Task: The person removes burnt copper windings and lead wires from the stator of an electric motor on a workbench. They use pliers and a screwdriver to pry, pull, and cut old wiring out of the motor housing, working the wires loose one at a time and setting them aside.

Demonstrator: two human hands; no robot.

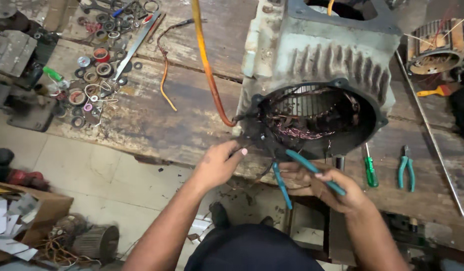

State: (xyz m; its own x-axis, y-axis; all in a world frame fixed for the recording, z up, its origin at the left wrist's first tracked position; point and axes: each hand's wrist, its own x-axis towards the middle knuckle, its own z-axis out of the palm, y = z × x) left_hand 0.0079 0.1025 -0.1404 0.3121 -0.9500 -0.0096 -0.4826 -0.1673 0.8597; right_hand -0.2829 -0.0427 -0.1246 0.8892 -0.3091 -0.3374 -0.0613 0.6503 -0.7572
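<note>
Right at the table edge, the right hand point(326, 186) squeezes teal-handled pliers point(292, 170), nose pointing into the big motor shell point(317, 65). The left hand point(218, 163) pinches dark wires point(252, 131) at its mouth, keeping them steady near the copper coils point(304, 128).
</note>
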